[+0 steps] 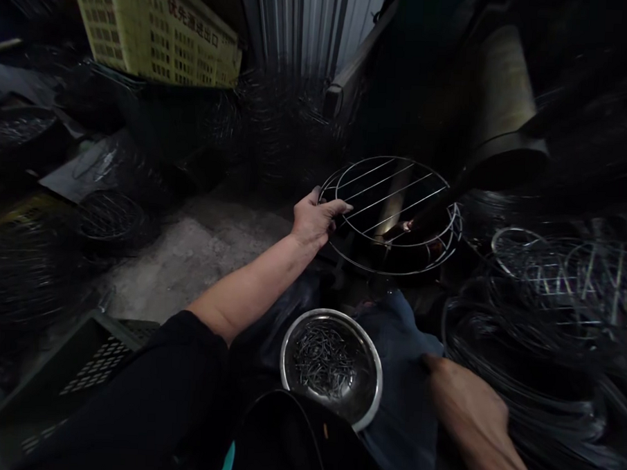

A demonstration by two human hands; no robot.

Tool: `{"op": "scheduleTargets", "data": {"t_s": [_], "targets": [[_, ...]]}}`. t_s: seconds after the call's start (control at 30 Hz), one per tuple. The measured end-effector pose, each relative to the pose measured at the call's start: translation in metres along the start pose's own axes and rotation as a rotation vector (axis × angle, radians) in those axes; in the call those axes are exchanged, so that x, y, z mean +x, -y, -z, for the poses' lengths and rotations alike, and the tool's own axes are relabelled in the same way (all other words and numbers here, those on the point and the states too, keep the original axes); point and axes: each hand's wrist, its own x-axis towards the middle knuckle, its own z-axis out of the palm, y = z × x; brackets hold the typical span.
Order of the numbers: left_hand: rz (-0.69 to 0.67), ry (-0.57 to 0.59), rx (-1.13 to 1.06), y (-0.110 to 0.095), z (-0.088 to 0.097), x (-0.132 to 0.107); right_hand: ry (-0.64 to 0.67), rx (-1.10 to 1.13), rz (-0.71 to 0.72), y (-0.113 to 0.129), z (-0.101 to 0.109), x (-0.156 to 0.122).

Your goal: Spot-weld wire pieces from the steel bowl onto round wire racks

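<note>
My left hand [317,218] is closed on the left rim of a round wire rack [382,196], with its thumb and fingers around the wire. The rack has parallel bars across a ring, and a second ring lies below. Its far right side is at a dark metal arm of a machine, where a small bright spot [407,226] shows. My right hand [455,387] is low on the right beside my knee, blurred, with its fingers mostly hidden. A steel bowl [371,404] sits on my lap, with short metal wire pieces [323,357] inside.
A machine cylinder [507,91] hangs at upper right. Wire racks [566,267] and dark coiled loops [535,383] are piled on the right. A yellow crate [197,50] stands at upper left, a green crate [84,370] at lower left. Concrete floor [178,250] shows between.
</note>
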Motion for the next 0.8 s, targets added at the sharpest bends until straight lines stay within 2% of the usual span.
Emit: {"op": "scheduleTargets", "data": {"t_s": [0.1,0.2,0.27,0.37,0.47,0.57,0.63,0.8], "targets": [[0.002,-0.024,-0.004,-0.001,0.000,-0.001,-0.128,0.094,0.074,-0.009,0.007,0.006],[0.002,-0.060,-0.009,-0.004,0.000,-0.002,-0.398,0.238,0.187,-0.020,0.013,0.012],[0.000,-0.071,-0.010,-0.004,-0.001,-0.002,-0.544,0.378,0.218,-0.020,0.019,0.015],[-0.004,-0.064,-0.001,-0.004,-0.002,-0.003,-0.667,0.633,0.259,-0.002,0.034,0.022],[-0.014,-0.053,0.008,-0.003,-0.004,-0.004,-0.773,0.678,0.301,0.027,0.057,0.033],[-0.031,-0.032,0.027,-0.004,-0.005,-0.006,-0.847,0.647,0.248,0.055,0.074,0.047],[-0.032,-0.032,0.033,-0.005,-0.005,-0.006,-0.863,0.744,0.208,0.069,0.078,0.056],[0.004,-0.087,-0.010,-0.009,-0.006,-0.001,-0.758,1.349,0.152,0.088,0.065,0.065]]}}
